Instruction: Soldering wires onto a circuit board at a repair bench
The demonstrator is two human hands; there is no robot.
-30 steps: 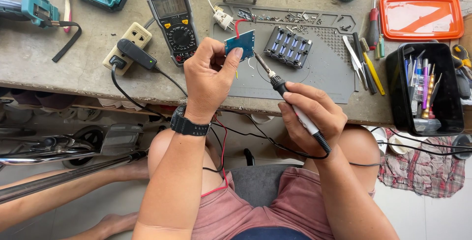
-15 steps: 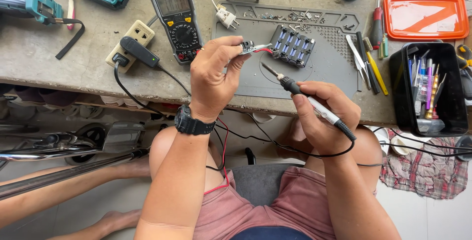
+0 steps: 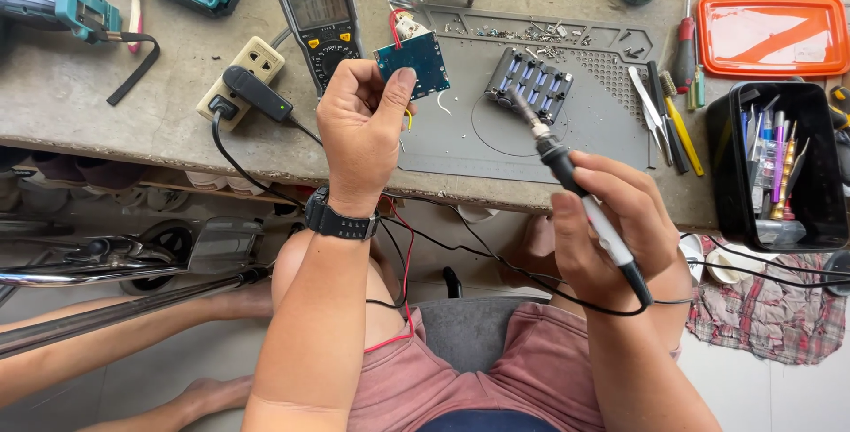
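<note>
My left hand (image 3: 361,135) holds up a small blue-green circuit board (image 3: 413,63) with red and yellow wires, pinched between thumb and fingers above the grey work mat (image 3: 496,144). A black watch sits on that wrist. My right hand (image 3: 611,224) grips a soldering iron (image 3: 575,186) like a pen, its tip pointing up-left near a dark battery pack (image 3: 529,85) that lies on the mat. The iron's tip is apart from the board. A black cord runs from the iron down across my lap.
A multimeter (image 3: 320,18) and a power strip (image 3: 239,78) with a black plug lie left of the board. Tweezers and screwdrivers (image 3: 666,113) lie right of the mat, beside a black tool bin (image 3: 779,166) and an orange tray (image 3: 768,34). Another person's leg is at lower left.
My left hand has turned the circuit board so its flat face shows and lifted it toward the multimeter. My right hand has moved the soldering iron right, away from the board.
</note>
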